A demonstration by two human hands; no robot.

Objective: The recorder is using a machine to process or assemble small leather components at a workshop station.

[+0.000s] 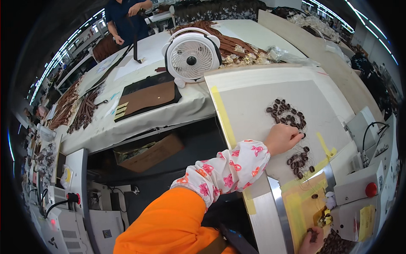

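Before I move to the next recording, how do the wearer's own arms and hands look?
The left hand is ungloved. Along that forearm runs a white sleeve cover printed with pink and orange bow-like shapes, and above it a bright orange sleeve. The right hand is ungloved too; its sleeve is out of view.

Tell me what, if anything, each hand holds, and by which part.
Right hand: brown piece, gripped part unclear. Left hand: at another brown piece; any hold unclear.

Brown pieces (289, 118) just beyond the outstretched fingers (292, 131) look like kinda glossy plastic, the grey sheet (249, 110) beneath the fingers seems smooth and matt, sleeve cover (224, 171) behind them's wrinkly cloth.
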